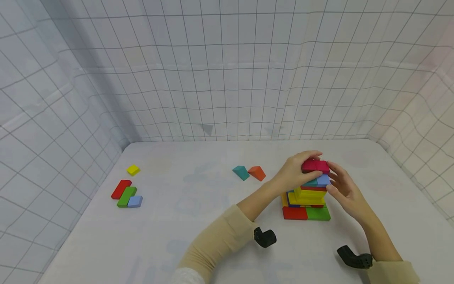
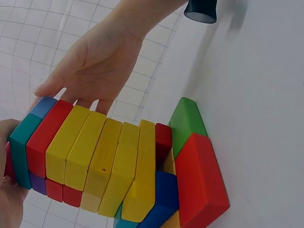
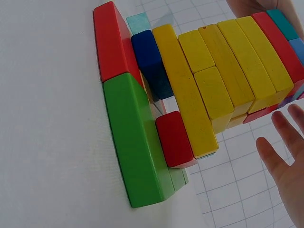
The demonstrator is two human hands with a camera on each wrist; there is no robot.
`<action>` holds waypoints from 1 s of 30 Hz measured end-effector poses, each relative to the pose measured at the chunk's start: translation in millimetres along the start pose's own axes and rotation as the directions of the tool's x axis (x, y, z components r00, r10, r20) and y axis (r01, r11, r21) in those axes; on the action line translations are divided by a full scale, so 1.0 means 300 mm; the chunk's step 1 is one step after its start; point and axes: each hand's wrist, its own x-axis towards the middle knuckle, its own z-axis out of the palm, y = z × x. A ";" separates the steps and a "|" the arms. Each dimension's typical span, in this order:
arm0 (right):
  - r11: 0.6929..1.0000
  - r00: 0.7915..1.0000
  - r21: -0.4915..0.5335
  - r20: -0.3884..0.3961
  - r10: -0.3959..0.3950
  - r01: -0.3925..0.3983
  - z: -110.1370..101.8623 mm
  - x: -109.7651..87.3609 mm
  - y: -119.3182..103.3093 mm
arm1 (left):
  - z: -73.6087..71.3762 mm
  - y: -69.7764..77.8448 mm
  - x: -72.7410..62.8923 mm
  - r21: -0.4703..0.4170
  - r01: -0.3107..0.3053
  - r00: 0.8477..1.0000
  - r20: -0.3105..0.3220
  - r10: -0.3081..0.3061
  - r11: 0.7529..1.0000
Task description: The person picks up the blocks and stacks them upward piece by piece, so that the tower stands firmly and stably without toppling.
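A tower of coloured wooden blocks (image 1: 310, 195) stands at the right of the table. My left hand (image 1: 294, 171) is at its top left, thumb in front and fingers behind, gripping the crimson block (image 1: 309, 165) on top. A second crimson block (image 1: 322, 166) sits beside it. My right hand (image 1: 345, 193) is at the tower's right side, fingers loosely extended near the upper layers, with nothing in its grasp. Below the top lie teal and light blue blocks (image 1: 323, 180), then red and yellow layers. A red block (image 2: 202, 183) and a green block (image 3: 130, 142) form the front base.
A teal triangular block (image 1: 241, 172) and an orange triangular block (image 1: 257, 172) lie left of the tower. Far left are a yellow block (image 1: 133, 170), a red block (image 1: 121, 189), a green block (image 1: 127, 197) and a light blue block (image 1: 135, 201). Grid-patterned curtains surround the table.
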 end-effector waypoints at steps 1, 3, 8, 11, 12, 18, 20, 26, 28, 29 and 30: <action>1.000 1.000 -0.006 0.000 -0.002 0.002 0.001 0.000 -0.001 | -0.002 -0.002 -0.004 -0.009 0.003 1.000 -0.007 -0.003 1.000; 1.000 1.000 -0.015 0.005 -0.008 0.008 0.001 0.001 -0.002 | -0.006 -0.007 -0.013 -0.023 0.007 1.000 -0.019 -0.007 1.000; 0.999 1.000 -0.033 0.024 -0.007 0.008 -0.002 0.001 -0.001 | -0.017 -0.025 -0.041 -0.040 0.005 0.999 -0.041 -0.007 0.999; 0.999 1.000 -0.038 0.028 -0.005 0.007 -0.004 0.001 0.000 | -0.022 -0.032 -0.054 -0.056 -0.007 0.998 -0.067 0.003 0.998; 0.999 1.000 -0.037 0.029 -0.007 0.008 -0.004 0.001 0.000 | -0.023 -0.033 -0.057 -0.062 -0.012 0.997 -0.077 0.007 0.998; 0.999 1.000 -0.038 0.023 -0.014 0.015 0.001 0.005 0.000 | -0.026 -0.040 -0.064 -0.062 -0.016 0.994 -0.109 0.009 0.998; 0.999 1.000 -0.042 0.021 -0.015 0.016 0.003 0.007 0.000 | -0.026 -0.041 -0.065 -0.060 -0.016 0.993 -0.114 0.009 0.998; 0.998 1.000 -0.055 0.020 -0.014 0.015 0.003 0.007 -0.001 | -0.025 -0.041 -0.066 -0.069 -0.046 0.991 -0.128 0.037 0.997; 0.998 1.000 -0.058 0.021 -0.012 0.013 0.002 0.006 -0.003 | -0.024 -0.039 -0.066 -0.069 -0.049 0.991 -0.129 0.040 0.996; 0.998 1.000 -0.057 0.022 -0.011 0.013 0.001 0.005 -0.004 | -0.024 -0.038 -0.066 -0.068 -0.051 0.991 -0.129 0.042 0.996; 0.998 1.000 -0.060 0.023 -0.011 0.012 0.001 0.005 -0.005 | -0.024 -0.037 -0.066 -0.069 -0.052 0.991 -0.129 0.043 0.996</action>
